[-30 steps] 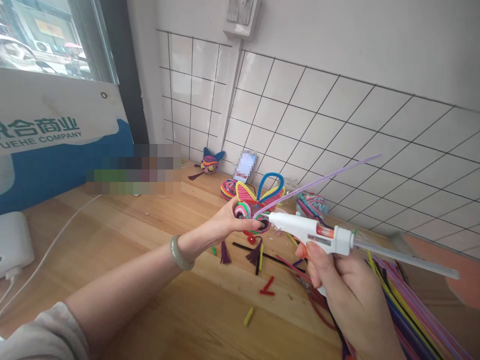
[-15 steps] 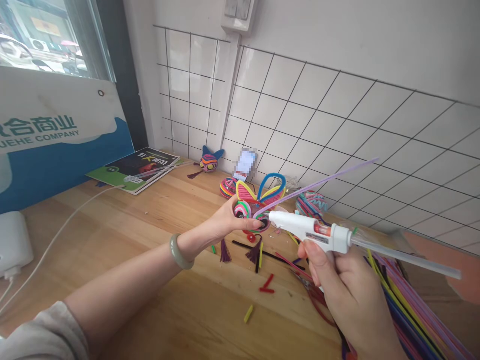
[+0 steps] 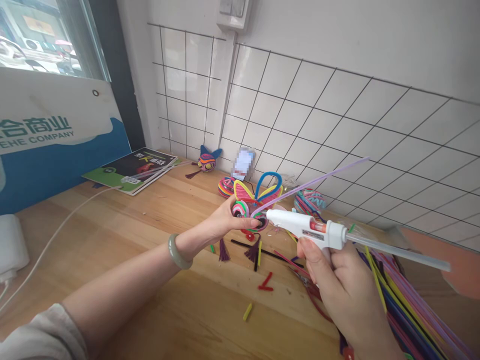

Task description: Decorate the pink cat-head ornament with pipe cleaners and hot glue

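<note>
My left hand [image 3: 228, 218] grips a colourful pipe-cleaner animal head [image 3: 240, 207] with yellow-edged pink ears, round ringed eyes and purple tassels [image 3: 224, 250] hanging below. A blue pipe-cleaner loop [image 3: 268, 183] rises from its top. One long lilac pipe cleaner [image 3: 318, 184] slants up to the right from its front. In my right hand [image 3: 337, 280] is a white hot glue gun [image 3: 296, 222], with a clear glue stick [image 3: 405, 253] jutting from its back. The nozzle is at the head's right eye; whether it touches, I cannot tell.
Loose pipe cleaners [image 3: 420, 300] lie in a bundle at right, with red scraps [image 3: 266, 282] and a yellow scrap [image 3: 247, 312] on the wooden table [image 3: 180, 310]. Behind stand a finished blue-eared head [image 3: 207, 161], a phone [image 3: 243, 162] and wrapped balls [image 3: 309, 200]. A magazine [image 3: 135, 167] lies at left.
The whole view has shifted slightly, so things sit a little further left. Both hands keep their holds, and the glue gun's nozzle stays by the right eye.
</note>
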`<state>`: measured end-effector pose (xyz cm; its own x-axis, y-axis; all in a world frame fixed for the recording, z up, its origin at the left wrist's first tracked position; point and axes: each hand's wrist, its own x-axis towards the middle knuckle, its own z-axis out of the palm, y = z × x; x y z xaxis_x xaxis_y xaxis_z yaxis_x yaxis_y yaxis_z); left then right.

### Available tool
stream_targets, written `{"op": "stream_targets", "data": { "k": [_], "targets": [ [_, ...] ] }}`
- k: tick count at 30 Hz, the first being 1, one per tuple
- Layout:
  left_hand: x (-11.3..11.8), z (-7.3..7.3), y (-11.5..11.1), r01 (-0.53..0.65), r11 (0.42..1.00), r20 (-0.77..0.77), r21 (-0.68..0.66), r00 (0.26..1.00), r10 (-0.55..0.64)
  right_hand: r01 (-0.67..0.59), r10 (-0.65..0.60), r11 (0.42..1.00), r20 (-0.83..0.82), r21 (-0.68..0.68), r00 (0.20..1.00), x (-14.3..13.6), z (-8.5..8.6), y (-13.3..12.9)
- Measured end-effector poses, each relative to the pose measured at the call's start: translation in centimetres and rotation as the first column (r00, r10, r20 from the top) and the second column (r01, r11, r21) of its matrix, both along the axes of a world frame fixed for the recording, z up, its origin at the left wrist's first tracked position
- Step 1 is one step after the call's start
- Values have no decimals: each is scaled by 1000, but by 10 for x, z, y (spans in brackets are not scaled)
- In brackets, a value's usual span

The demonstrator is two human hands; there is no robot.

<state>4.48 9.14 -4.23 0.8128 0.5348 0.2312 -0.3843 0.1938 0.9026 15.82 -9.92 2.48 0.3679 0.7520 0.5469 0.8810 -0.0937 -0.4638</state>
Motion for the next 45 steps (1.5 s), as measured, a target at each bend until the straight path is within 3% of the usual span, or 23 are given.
{"op": "stream_targets", "data": {
  "k": [32,45],
  "targets": [
    [0,0,1,-6,1000,-20,30,1000,6,80,-81,996,-14,-43,997,-4,1,3],
    [0,1,1,7,1000,-1,-24,1000,-7,4,-9,1000,-177,-27,984,1,-4,2]
  ]
}}
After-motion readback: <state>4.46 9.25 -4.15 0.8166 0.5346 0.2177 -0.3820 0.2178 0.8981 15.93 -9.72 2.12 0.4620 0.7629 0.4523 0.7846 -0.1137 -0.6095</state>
